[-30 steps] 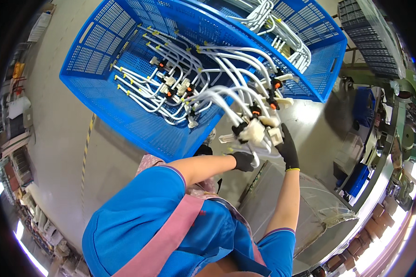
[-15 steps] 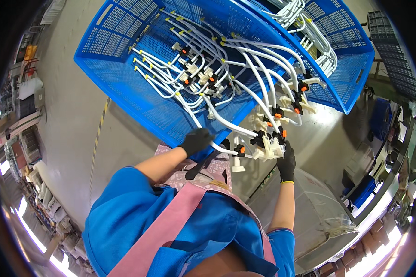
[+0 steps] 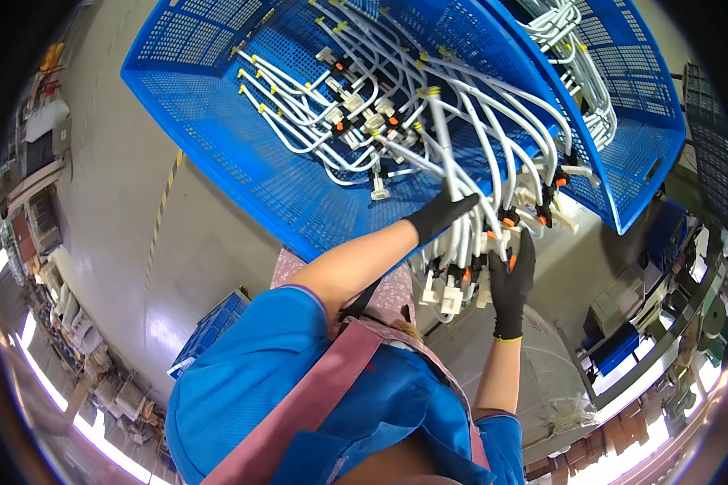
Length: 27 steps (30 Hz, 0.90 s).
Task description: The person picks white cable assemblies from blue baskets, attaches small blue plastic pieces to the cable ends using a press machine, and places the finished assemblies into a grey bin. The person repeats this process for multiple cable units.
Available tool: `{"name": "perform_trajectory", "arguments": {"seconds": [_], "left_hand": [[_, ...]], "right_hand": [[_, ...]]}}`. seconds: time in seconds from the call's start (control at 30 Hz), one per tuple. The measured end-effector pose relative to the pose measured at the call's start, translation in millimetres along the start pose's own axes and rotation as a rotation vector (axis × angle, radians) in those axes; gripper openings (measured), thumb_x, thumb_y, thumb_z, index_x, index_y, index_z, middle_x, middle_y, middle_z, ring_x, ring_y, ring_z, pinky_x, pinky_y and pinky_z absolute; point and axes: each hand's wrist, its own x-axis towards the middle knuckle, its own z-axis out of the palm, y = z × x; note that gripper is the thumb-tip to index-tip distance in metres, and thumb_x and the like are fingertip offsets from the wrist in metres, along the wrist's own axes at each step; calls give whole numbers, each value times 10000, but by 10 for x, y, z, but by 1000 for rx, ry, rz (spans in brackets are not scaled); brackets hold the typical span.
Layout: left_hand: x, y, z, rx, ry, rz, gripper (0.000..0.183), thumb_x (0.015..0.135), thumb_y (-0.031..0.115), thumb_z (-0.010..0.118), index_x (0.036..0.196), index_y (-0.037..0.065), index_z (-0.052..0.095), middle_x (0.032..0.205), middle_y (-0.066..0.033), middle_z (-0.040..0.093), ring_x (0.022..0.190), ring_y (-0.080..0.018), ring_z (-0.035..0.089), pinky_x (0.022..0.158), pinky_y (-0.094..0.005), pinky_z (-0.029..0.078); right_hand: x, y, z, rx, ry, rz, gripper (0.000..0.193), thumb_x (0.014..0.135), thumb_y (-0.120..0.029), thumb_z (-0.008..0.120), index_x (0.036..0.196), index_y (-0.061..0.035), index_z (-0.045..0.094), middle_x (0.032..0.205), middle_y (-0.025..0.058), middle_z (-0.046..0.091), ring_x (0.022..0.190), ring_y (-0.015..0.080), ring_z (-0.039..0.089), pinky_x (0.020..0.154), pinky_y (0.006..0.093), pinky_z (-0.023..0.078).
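My left hand (image 3: 440, 218), in a black glove, closes round a bunch of white hoses (image 3: 445, 144) above the near rim of a blue crate. The hoses have yellow-marked upper ends. Below that hand hang their black and cream connectors (image 3: 451, 299), some with orange parts. My right hand (image 3: 513, 279), also black-gloved, is closed at the connector end of the hoses, its fingers partly hidden by them. More white hoses (image 3: 534, 149) arch over the crate's right side, their connectors hanging outside beside my right hand.
The large perforated blue crate (image 3: 218, 174) holds several loose hoses with connectors (image 3: 352, 101). A second blue crate (image 3: 643, 149) with bundled white hoses adjoins it at right. A plastic-wrapped bulk (image 3: 534, 380) stands below my right hand. Yellow-black tape (image 3: 164, 198) marks the floor at left.
My left hand has moved right, from a hose at the crate's near rim to the bunch of hoses. The bunch now hangs more upright, connectors down. The crates sit slightly differently in view.
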Motion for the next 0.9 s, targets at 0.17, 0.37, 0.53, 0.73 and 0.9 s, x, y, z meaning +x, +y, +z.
{"name": "perform_trajectory", "arguments": {"seconds": [0.17,0.37,0.53,0.73,0.9], "left_hand": [[367,313,-116,408,-186,-31,584,911,461,501,1153,-68,458,1016,-271,613,929,-356,617,757,-395,489],[493,-157,-856,439,-353,390,312,958,300,473,1130,61,575,1021,-128,631,968,-278,615,833,-350,479],[394,-926,-1669,710,-139,-183,361,877,402,559,939,56,641,873,-160,653,846,-303,631,743,-392,484],[610,-1283,-2228,864,30,-296,458,860,446,565,1059,33,566,950,-200,645,899,-368,620,753,-443,481],[1072,-1671,-2262,967,111,-306,641,837,395,562,1334,22,403,1211,-233,551,1116,-356,549,937,-433,438]], "right_hand": [[649,-469,701,-472,-94,-103,867,663,-399,725,1383,-83,359,1377,223,385,1272,414,358,997,568,284],[1101,-386,974,-767,-236,137,719,621,-225,738,1285,-206,460,1431,161,309,1208,388,385,885,563,373],[1071,-414,901,-665,-235,86,608,645,-148,736,1208,-129,507,1368,157,372,1099,418,458,852,488,459],[894,-409,764,-606,-287,14,570,706,-147,675,1239,-68,488,1299,217,432,1092,449,458,896,517,427],[633,-420,615,-555,-396,147,635,694,-140,669,1294,-82,468,1245,229,479,1087,439,481,851,506,453]]}}
